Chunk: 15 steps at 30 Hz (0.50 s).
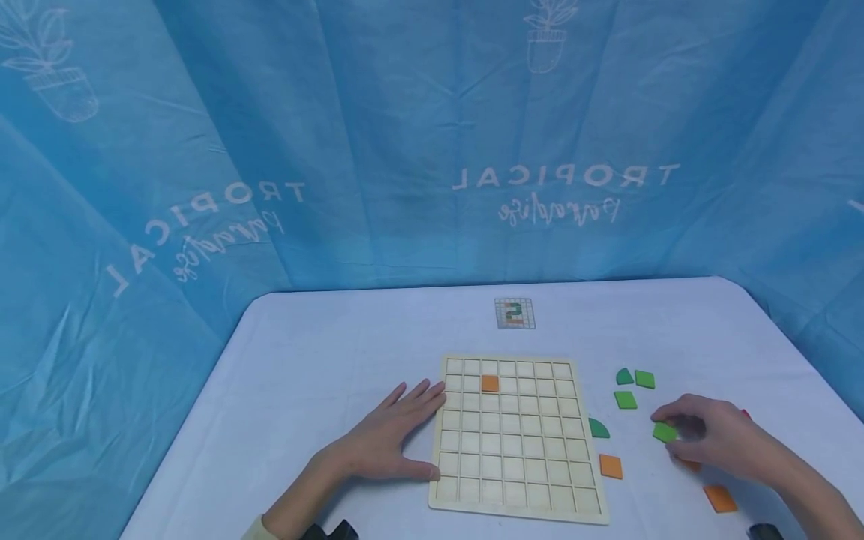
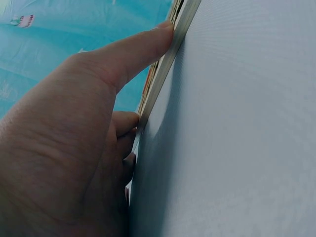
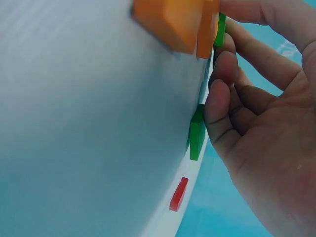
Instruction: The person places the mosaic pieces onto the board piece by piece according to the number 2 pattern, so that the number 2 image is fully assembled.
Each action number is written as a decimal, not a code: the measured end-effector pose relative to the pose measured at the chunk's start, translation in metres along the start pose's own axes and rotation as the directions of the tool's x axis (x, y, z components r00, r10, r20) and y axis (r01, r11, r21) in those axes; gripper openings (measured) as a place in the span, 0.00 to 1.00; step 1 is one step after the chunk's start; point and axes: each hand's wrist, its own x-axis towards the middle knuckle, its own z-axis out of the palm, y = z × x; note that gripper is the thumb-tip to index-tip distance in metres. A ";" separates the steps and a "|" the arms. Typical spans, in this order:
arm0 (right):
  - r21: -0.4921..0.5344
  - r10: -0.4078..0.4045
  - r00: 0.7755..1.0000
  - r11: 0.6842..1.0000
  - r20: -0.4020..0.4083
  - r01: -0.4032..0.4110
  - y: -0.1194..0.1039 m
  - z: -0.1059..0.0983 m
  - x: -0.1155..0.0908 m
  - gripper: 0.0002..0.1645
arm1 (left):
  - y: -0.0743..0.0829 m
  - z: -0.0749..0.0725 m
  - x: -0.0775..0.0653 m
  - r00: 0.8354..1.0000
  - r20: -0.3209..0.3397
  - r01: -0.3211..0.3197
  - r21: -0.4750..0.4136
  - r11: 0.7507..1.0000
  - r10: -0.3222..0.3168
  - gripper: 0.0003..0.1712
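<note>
A wooden grid board [image 1: 604,510] lies flat, with one orange square tile [image 1: 489,384] in its second row. My left hand [image 1: 388,439] touches the board's left edge, fingers spread and thumb extended; in the left wrist view the thumb [image 2: 143,49] meets the board's side. To the right of the board, my right hand [image 1: 725,439] pinches a light green tile [image 1: 664,433] between thumb and finger. An orange tile [image 1: 691,466] is partly hidden beneath that hand. In the right wrist view, the pinched light green tile [image 3: 220,30] shows only as a thin edge.
Beyond the board lies a small pattern card [image 1: 514,313]. Light green tiles [image 1: 644,379] [image 1: 625,400], dark green quarter-round pieces [image 1: 624,376] [image 1: 598,428] and orange squares [image 1: 610,466] [image 1: 720,499] lie right of the board. A red piece [image 3: 178,194] is mostly behind the right hand. Blue curtains [image 1: 405,150] surround the white table.
</note>
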 end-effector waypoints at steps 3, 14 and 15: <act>0.010 -0.011 1.000 1.000 -0.006 0.011 0.002 0.000 0.000 0.24 | 0.000 0.000 0.000 1.000 0.000 0.001 0.001 1.000 -0.001 0.61; 0.020 -0.014 1.000 1.000 -0.017 0.015 0.000 -0.002 0.001 0.24 | 0.000 0.000 0.000 1.000 -0.006 -0.011 0.013 1.000 0.011 0.61; 0.024 -0.017 1.000 1.000 -0.016 0.017 -0.001 -0.002 0.001 0.24 | 0.000 0.000 0.000 1.000 -0.007 -0.013 0.013 1.000 0.013 0.61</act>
